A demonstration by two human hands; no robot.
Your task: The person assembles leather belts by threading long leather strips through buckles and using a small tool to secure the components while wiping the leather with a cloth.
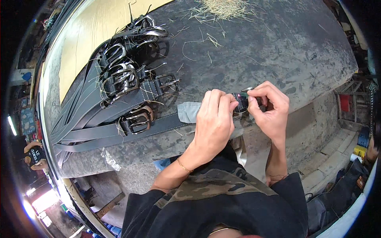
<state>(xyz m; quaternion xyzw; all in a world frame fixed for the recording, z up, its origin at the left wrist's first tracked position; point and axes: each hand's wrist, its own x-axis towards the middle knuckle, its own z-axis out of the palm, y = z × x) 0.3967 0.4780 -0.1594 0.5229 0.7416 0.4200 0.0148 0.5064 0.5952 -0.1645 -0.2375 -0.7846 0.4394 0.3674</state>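
A black leather belt [166, 123] with pale stitching lies along the table's near edge and runs under my left hand. Bent over its end, my left hand [214, 119] is closed on the belt, with a grey cloth or paper wrap [188, 112] by the knuckles. My right hand [272, 106] pinches at the belt's buckle end [242, 102], where a bit of shiny metal shows at the fingertips. The fingers hide most of that end. Left of my hands, another belt's buckle [139, 119] rests on the table.
Many black belts with metal buckles [124, 77] and loose thread ends are heaped at the left. Straw-coloured thread scraps [224, 8] lie at the far side of the dark worktable [278, 51]. A cardboard sheet [93, 29] is at the far left, and another person [35, 155] beyond the table.
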